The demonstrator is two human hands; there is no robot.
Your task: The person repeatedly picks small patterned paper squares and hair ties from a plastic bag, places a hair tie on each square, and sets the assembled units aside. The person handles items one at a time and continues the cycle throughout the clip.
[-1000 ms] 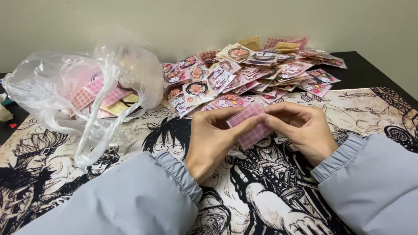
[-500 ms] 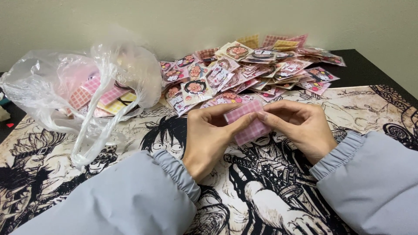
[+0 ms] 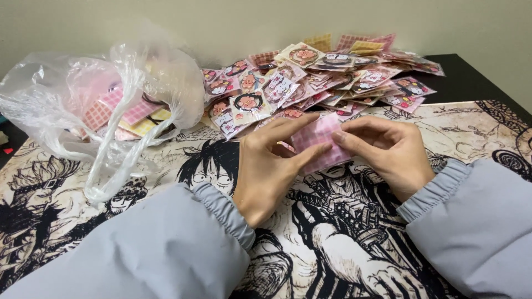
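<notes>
Change: hardly anything has moved since the earlier frames; both hands stay at the middle of the frame on the same pink packet, with only a slight shift of the fingertips.
Left hand (image 3: 271, 160): thumb under and fingers (image 3: 288, 123) over the left end of the small pink checked packet (image 3: 320, 143), clamped on it.
Right hand (image 3: 388, 152): fingers curled together, pinching the packet's right edge, fingertips touching those of the other hand.
Packet: held just above the desk mat (image 3: 343, 243), centre of the frame, between both hands.
Pile of packets (image 3: 316, 77): upper middle to upper right, many small pink and yellow sealed packets with cartoon pictures, heaped loosely behind the hands.
Plastic bag (image 3: 105, 105): upper left, clear and crumpled, with pink and yellow checked packets inside.
Sleeves (image 3: 166, 249): pale grey-blue, padded, with gathered cuffs, across the lower frame.
Mat: black-and-white comic drawing covering the dark desk.
</notes>
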